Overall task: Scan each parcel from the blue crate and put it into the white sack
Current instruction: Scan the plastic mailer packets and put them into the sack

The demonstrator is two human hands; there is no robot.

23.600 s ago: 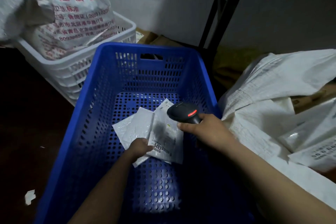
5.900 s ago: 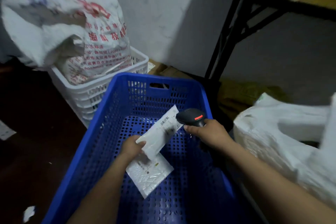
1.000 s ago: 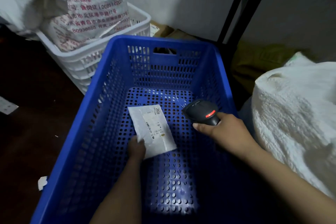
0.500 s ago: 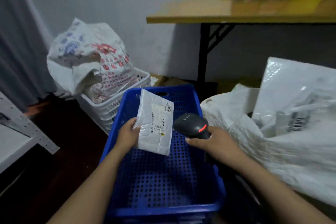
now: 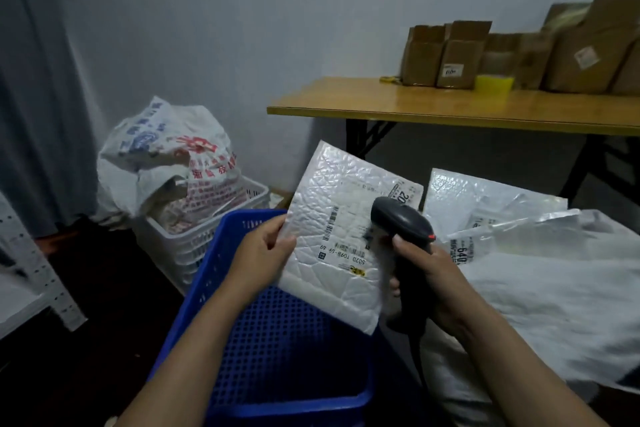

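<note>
Parcel (image 5: 339,253) up over blue crate (image 5: 207,274), left hand (image 5: 265,253) pinching one edge, right hand (image 5: 433,274) gripping scanner (image 5: 401,222) tight to label: mailer may sag, misread or slip before white sack (image 5: 554,288)

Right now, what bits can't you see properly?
All in the head view:
- Label on the parcel: partly covered by the scanner; some of its small print is too tiny to read.
- Floor of the crate: partly hidden by the parcel.
- The sack: cut off by the right edge.
</note>
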